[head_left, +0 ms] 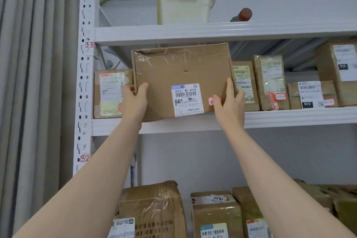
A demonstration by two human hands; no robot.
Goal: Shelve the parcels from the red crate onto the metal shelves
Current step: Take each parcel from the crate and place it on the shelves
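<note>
cardboard parcel at shelf edge; box close left, boxes close right

Both hands, the left hand and right hand, grip a flat cardboard parcel upright on the middle metal shelf between other parcels.

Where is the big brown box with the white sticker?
In the head view, the big brown box is centre-left at the middle shelf, gripped by the left hand and right hand, right of the end parcel.
</note>
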